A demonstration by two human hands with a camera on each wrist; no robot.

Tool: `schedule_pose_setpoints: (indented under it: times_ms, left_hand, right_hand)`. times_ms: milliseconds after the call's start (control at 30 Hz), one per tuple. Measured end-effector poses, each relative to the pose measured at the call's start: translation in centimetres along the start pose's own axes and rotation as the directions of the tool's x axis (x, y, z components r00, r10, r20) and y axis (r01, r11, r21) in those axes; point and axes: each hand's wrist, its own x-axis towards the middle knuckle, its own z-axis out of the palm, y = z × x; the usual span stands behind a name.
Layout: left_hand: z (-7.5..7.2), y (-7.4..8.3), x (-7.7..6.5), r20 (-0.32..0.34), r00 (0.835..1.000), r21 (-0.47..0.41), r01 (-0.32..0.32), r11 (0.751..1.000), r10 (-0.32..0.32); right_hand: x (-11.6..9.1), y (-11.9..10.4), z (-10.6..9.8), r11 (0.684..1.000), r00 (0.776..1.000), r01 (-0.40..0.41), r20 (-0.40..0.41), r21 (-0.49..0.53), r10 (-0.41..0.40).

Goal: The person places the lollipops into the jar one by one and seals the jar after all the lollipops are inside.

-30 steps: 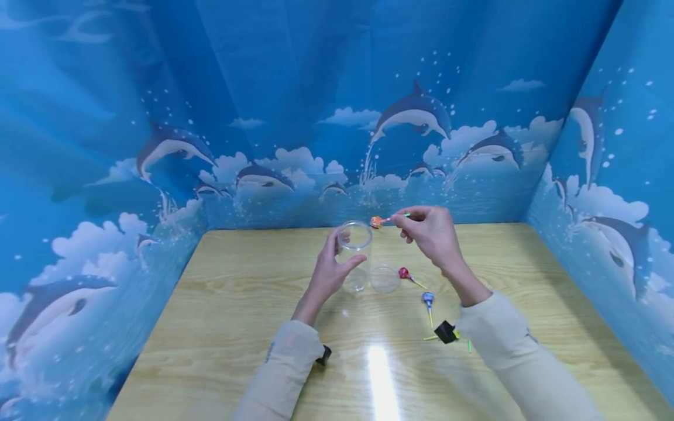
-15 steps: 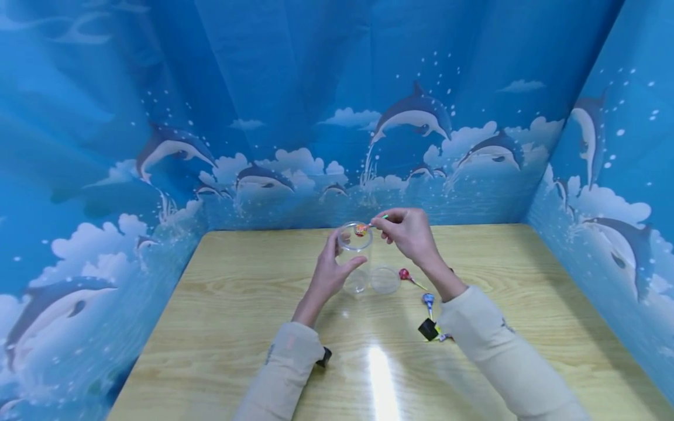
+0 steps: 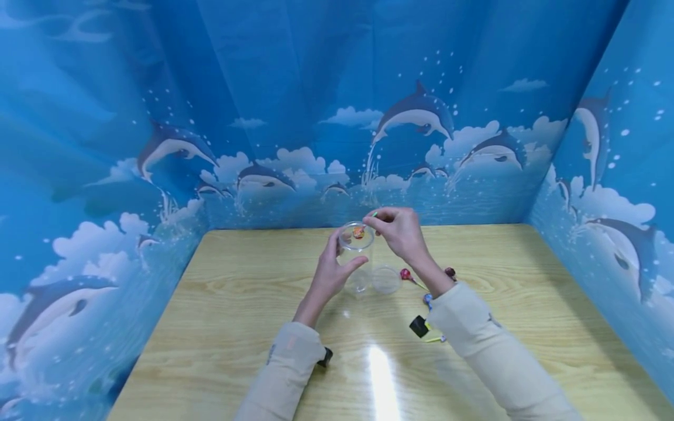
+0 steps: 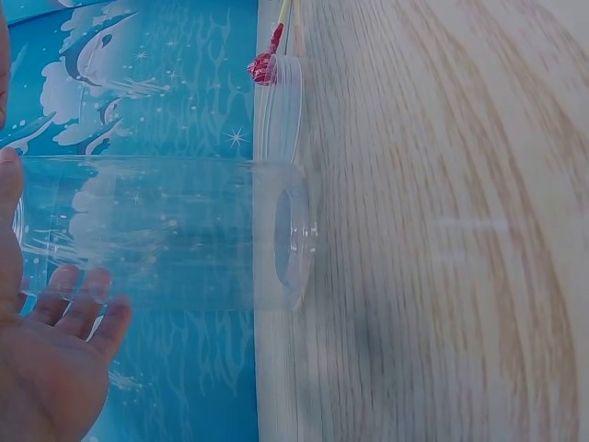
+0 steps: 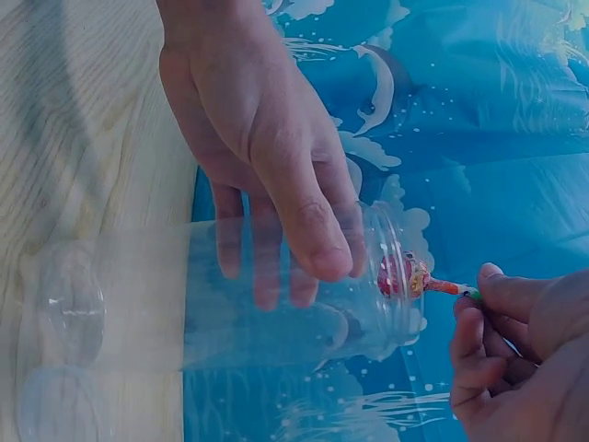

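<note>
A tall clear plastic jar (image 5: 267, 345) stands upright on the table, its mouth uncovered. My left hand (image 3: 327, 275) holds it near the top, thumb on one side and fingers on the other. My right hand (image 3: 404, 234) pinches the stick of a lollipop (image 5: 402, 276) in an orange-and-red wrapper. In the right wrist view, the candy head is at the jar's mouth, just within the rim, and the stick points outward. No other lollipop shows inside the jar. Beside the jar's base lies a round clear lid (image 3: 386, 280).
A red lollipop (image 3: 405, 274) lies by the lid on the wooden table (image 3: 226, 327). Nearer me are a blue lollipop (image 3: 427, 299) and a yellow stick (image 3: 434, 340), partly behind the right sleeve. A dark red lollipop head (image 3: 450, 272) shows beyond the forearm. A dolphin-print curtain (image 3: 295, 193) encloses the table.
My right hand has moved left, bringing the orange-and-red lollipop from beside the jar into its mouth. The left hand and the jar have stayed in place.
</note>
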Motion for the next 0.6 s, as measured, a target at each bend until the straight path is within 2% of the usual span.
schedule_pose_setpoints:
  times_ms: [367, 600]
  left_hand:
    - [0.0, 0.0, 0.0, 0.005, 1.0, 0.01, 0.005, 1.0, -0.005]
    - [0.0, 0.1, -0.1, 0.008, 1.0, 0.004, 0.005, 1.0, -0.005]
  right_hand:
    - [0.1, 0.4, 1.3, 0.999, 0.999, 0.044, 0.005, 0.003, -0.044]
    - [0.0, 0.6, 1.8, 0.999, 0.998, 0.037, 0.043, -0.036, -0.035]
